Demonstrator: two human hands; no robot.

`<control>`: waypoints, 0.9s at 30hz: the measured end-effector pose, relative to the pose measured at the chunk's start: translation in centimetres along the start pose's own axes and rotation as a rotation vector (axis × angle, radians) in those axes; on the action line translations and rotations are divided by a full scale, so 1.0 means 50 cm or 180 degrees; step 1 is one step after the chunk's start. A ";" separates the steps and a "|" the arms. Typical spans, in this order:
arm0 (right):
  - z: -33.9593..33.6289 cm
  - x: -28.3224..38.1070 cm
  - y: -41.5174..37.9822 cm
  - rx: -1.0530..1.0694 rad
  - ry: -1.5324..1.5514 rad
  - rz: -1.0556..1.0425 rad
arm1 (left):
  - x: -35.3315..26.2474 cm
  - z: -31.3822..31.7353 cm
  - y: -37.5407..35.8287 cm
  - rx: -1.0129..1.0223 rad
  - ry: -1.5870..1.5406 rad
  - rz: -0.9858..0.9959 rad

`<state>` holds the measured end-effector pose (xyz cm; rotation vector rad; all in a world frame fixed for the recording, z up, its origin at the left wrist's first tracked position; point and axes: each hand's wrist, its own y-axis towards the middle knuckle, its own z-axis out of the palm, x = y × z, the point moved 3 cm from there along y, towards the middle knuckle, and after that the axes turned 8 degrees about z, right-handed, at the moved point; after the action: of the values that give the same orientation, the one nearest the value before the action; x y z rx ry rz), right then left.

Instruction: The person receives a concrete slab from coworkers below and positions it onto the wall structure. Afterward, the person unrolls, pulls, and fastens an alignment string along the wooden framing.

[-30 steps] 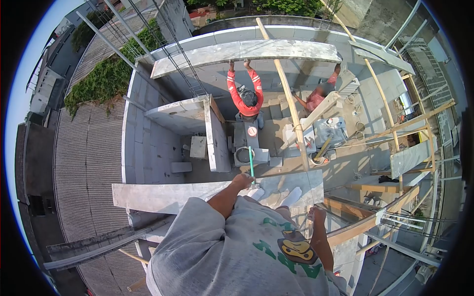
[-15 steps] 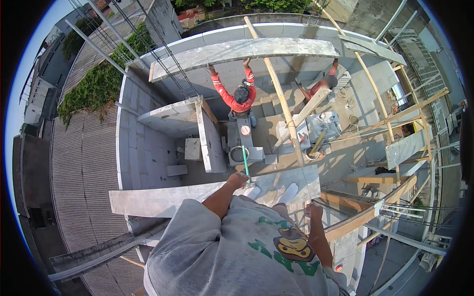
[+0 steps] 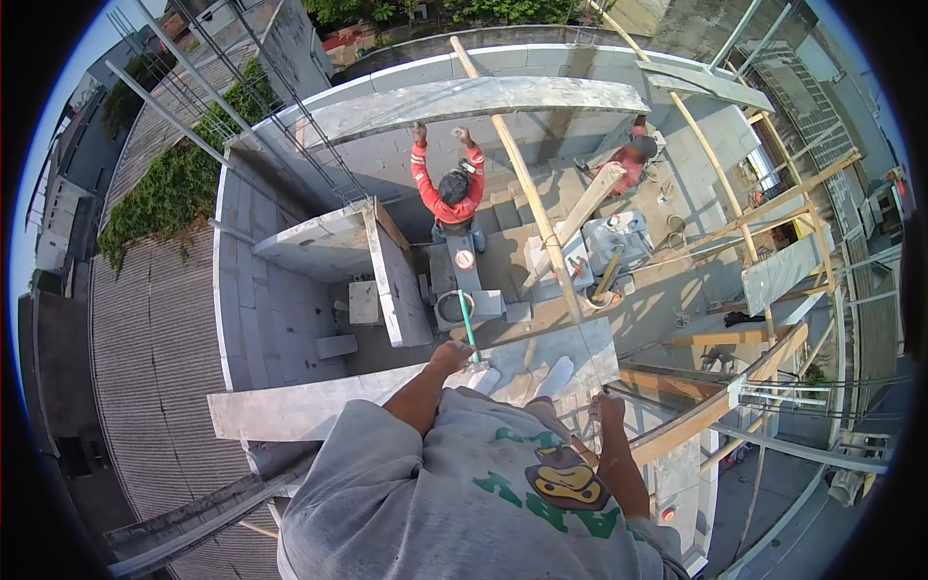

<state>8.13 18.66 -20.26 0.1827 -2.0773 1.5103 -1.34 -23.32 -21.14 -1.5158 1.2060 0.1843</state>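
While the left hand [image 3: 450, 356] is clenched round the slim green-handled tool [image 3: 468, 327] above the grey concrete slab [image 3: 319, 401], seemingly light, stiff, best gripped low, the right hand [image 3: 608, 408] clasps a timber rail [image 3: 715, 411].

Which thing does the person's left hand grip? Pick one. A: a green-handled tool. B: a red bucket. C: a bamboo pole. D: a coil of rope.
A: the left hand is closed around the lower end of the green-handled tool, which points away over the concrete slab the person stands on.
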 end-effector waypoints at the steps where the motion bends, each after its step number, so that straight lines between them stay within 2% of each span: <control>1: 0.001 0.002 -0.005 -0.0022 -0.0077 -0.0022 | 0.006 0.002 0.002 -0.0005 -0.0003 0.0012; 4: -0.001 -0.011 0.013 0.0223 0.0099 0.0048 | 0.027 0.008 0.016 -0.0062 -0.0046 0.0142; 7: 0.006 0.005 -0.026 -0.0067 -0.0008 -0.0046 | 0.030 0.006 0.021 0.0102 -0.0232 0.0049; 13: 0.002 -0.017 -0.002 0.0068 -0.0022 0.0117 | 0.031 0.006 0.019 0.0082 -0.0522 -0.0038; 18: -0.003 -0.035 0.018 0.0146 0.0196 0.0017 | 0.056 0.021 0.044 0.0142 -0.0135 -0.0027; 22: -0.006 -0.041 0.003 -0.0171 0.0043 -0.0055 | 0.031 0.020 0.038 0.0224 -0.0079 -0.0051; 25: -0.010 -0.050 -0.002 -0.0046 0.0169 -0.0086 | -0.011 0.009 0.019 0.0231 -0.0366 -0.0010; 27: -0.014 -0.048 -0.022 -0.0055 0.0248 0.0041 | -0.027 0.004 0.009 0.0233 -0.0171 0.0018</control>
<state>10.84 18.38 -20.42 0.1024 -2.0329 1.4832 -2.23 -22.31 -20.59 -1.4355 1.1625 0.1817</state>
